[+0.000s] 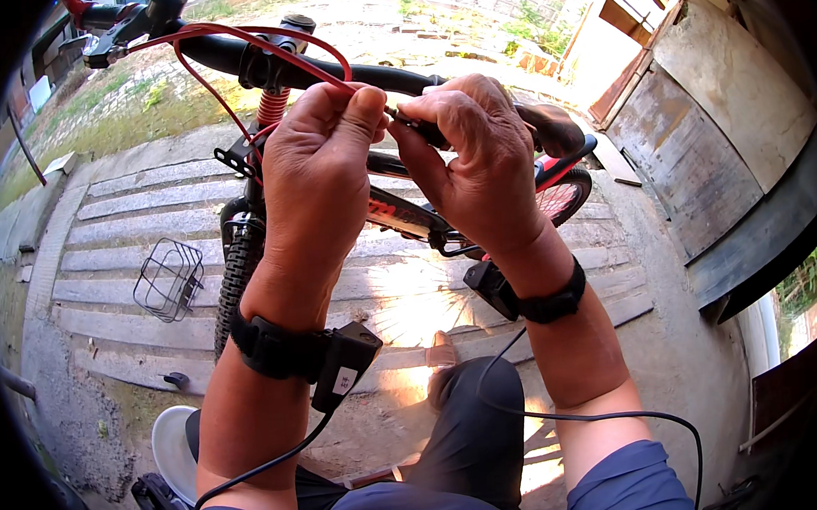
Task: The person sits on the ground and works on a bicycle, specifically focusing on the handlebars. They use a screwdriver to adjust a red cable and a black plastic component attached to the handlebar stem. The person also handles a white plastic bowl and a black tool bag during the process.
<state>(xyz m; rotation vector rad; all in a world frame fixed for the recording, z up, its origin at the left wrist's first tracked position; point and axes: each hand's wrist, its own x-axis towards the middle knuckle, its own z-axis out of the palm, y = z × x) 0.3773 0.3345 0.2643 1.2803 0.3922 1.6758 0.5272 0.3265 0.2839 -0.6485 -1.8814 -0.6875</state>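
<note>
My left hand [316, 163] pinches a red cable [327, 76] between thumb and fingertips, just in front of a bicycle's black handlebar [218, 54]. Close beside it, my right hand [482, 154] has its thumb and fingers closed around a small dark part [428, 132] whose kind I cannot make out. A thin tip shows in the narrow gap between the two hands. From my left hand the cable loops back along the handlebar toward a brake lever [107, 56] at the upper left. My fingers hide where the cable ends.
The bicycle stands before me, its front tire [235, 287] left of centre and its rear wheel [564, 196] to the right. A black wire basket [168, 279] lies on the slatted ground. A round white object [171, 452] is by my left arm. Weathered boards [698, 138] stand at right.
</note>
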